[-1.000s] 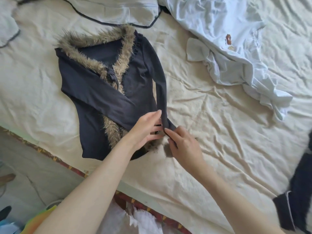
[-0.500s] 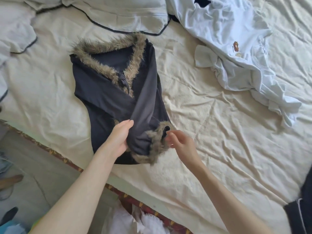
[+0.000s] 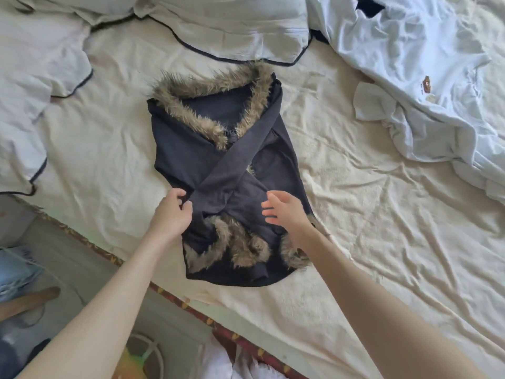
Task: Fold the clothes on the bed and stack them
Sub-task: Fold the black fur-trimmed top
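The dark fur-trimmed cardigan (image 3: 226, 170) lies flat on the bed (image 3: 369, 214), near its front edge, with both sleeves crossed over the chest in an X and the fur cuffs bunched near the hem. The left hand (image 3: 170, 214) rests at the left side of the cross, its fingers (image 3: 183, 199) curled on the edge of the upper sleeve; whether they truly pinch the cloth or only press it I cannot tell for certain, though it looks like a light grip. The right hand (image 3: 287, 213) hovers just over the right side of the body panel, fingers (image 3: 269, 212) spread apart and holding nothing.

The likely next step is folding the hem up toward the collar. The risks, as I judge them: the crossed sleeves are loose, so lifting the hem with one side unsecured could let the upper sleeve slide off and undo the cross. The bulky fur cuffs beneath both hands may make a lumpy fold that springs open. The hem sits close to the bed's front edge, so a pull toward the body could drag it over.

Beyond the right fingers, up and away, a rumpled white shirt (image 3: 426, 86) waits unfolded; pillows (image 3: 218, 26) lie beyond the collar.
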Motion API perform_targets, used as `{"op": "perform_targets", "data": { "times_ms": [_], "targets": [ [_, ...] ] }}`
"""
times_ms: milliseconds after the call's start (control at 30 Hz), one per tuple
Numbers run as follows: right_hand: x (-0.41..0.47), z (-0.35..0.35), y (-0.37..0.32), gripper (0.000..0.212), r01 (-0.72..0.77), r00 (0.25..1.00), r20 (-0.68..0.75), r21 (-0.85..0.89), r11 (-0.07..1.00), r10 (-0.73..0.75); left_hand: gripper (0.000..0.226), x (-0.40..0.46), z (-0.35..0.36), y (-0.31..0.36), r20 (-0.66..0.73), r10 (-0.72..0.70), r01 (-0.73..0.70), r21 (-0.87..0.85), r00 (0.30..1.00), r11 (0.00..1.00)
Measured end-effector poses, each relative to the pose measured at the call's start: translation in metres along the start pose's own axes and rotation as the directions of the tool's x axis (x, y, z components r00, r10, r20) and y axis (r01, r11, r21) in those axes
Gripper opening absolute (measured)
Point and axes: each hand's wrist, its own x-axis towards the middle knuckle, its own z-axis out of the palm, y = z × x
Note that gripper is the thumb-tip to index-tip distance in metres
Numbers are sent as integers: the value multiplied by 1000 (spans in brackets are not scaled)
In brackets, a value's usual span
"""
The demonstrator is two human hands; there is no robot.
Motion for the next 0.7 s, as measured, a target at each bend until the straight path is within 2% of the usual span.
{"op": "perform_targets", "data": {
  "times_ms": [100, 200, 300, 400, 467, 533, 567, 600, 633, 667, 700],
  "targets": [
    [23, 3, -17, 26, -26, 999, -40, 153, 988, 32, 35, 11, 15, 20, -88, 279, -261, 178, 956, 949],
    [44, 4, -32, 30, -21, 997, -61, 241, 970, 37, 45, 25, 39, 54, -103, 482, -416, 369, 870, 831],
    [62, 6, -45, 33, -30, 996, -67, 277, 960, 51, 55, 43, 57, 78, -27, 531, -454, 484, 847, 748],
    [77, 6, -59, 37, -82, 993, -34, 472, 878, 111, 38, 62, 54, 82, -5, 548, -478, 484, 837, 733],
    [85, 6, -68, 43, -141, 987, 23, 607, 782, 159, 21, 68, 42, 78, -14, 565, -517, 383, 825, 765],
    [91, 8, -78, 46, -194, 978, 81, 688, 699, 192, 11, 75, 27, 71, -13, 458, -452, 140, 889, 881],
    [94, 9, -82, 46, -219, 973, 105, 719, 660, 208, 8, 79, 17, 69, 15, 344, -343, -52, 939, 938],
    [97, 10, -86, 45, -242, 966, 124, 748, 619, 228, 6, 83, 6, 67, 77, 213, -184, -277, 974, 943],
    [100, 11, -90, 43, -255, 960, 130, 775, 579, 249, 6, 86, -4, 67, 160, 99, -15, -457, 982, 889],
    [101, 11, -93, 39, -251, 956, 117, 796, 550, 268, 7, 90, -12, 66, 213, 25, 94, -526, 977, 845],
    [103, 10, -96, 36, -235, 955, 89, 814, 531, 284, 9, 94, -18, 67, 241, -15, 136, -496, 971, 857]
  ]
}}
